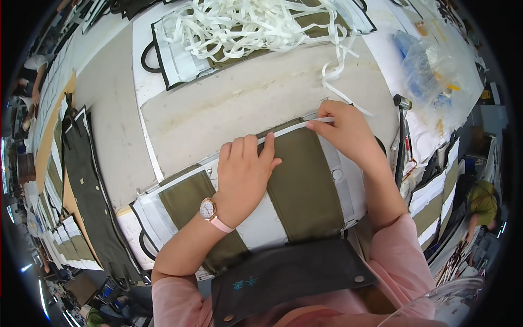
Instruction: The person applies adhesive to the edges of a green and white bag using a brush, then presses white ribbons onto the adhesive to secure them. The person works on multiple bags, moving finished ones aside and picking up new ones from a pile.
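Because the white strip [290, 129] lies along the far edge of the olive-and-white panel [297, 185], its long axis rises slightly from left to right, parallel to that edge, and passes under both sets of fingers. Your left hand [243, 174] lies flat over the panel, fingers extended and grasping nothing; the index fingertip rests at the strip. To its right, a bare length of strip spans the gap to your right hand [344, 131], where thumb and index finger pinch it. Treat the right hand as the governing one: it has the only grip, and the strip's direction at the pinch follows the panel edge. Whether the strip joins the loose strands behind that hand cannot be determined.

On the surface, from the left: a long dark green piece [87, 180] lies lengthwise, well apart from your left hand. The beige mat [218, 101] extends beneath and beyond the panel. At the far side, a tangled heap of white strips [234, 27] covers part of another panel. To the right of your right forearm lie a black-handled tool [401, 109] and, farther off, a clear plastic bag [436, 71]. At the room's right margin, note a co-worker in green [482, 201].
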`<state>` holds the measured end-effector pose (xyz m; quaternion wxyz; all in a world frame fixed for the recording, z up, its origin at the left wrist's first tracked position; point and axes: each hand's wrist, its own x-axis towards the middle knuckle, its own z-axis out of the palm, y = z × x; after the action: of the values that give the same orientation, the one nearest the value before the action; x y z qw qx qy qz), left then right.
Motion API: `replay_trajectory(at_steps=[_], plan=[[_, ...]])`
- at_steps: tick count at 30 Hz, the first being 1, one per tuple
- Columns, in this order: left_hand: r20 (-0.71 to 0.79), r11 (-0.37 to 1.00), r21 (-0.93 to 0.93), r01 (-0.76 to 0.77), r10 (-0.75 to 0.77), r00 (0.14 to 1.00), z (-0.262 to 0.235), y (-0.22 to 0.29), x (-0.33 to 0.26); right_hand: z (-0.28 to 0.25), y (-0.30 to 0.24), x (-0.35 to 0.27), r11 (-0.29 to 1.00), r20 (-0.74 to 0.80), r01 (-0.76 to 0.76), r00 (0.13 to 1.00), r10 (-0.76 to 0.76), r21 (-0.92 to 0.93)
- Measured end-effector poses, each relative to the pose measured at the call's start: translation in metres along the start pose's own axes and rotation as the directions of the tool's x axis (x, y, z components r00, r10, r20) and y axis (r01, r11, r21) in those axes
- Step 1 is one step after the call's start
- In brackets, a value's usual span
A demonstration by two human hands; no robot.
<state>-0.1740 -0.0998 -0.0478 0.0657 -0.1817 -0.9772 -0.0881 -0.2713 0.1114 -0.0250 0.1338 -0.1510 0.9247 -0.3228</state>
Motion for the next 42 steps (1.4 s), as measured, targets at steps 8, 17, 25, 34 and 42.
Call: replay_trajectory(at_steps=[8,17,25,34,42], plan=[[-0.082,0.986,-0.146,-0.082,0.070,0.994,0.020,0.000,0.006,-0.005,0.008,-0.006,0.979,-0.010,-0.070,0.997,0.073,0.194],[-0.076,0.973,-0.204,-0.105,0.091,0.993,0.017,-0.008,0.009,0.010,0.026,0.004,0.999,-0.075,-0.002,0.997,0.000,-0.032],[-0.009,0.970,-0.215,-0.109,0.110,0.994,0.016,-0.010,0.013,0.012,0.027,0.005,0.998,-0.072,-0.012,0.997,0.008,-0.060],[0.086,0.982,-0.133,-0.136,0.149,0.985,0.005,-0.003,0.039,0.000,0.024,0.002,0.992,-0.112,-0.093,0.990,0.084,-0.079],[-0.100,0.931,-0.293,-0.219,0.198,0.975,0.034,-0.003,0.044,-0.003,0.038,-0.005,0.988,-0.164,-0.151,0.976,0.147,-0.018]])
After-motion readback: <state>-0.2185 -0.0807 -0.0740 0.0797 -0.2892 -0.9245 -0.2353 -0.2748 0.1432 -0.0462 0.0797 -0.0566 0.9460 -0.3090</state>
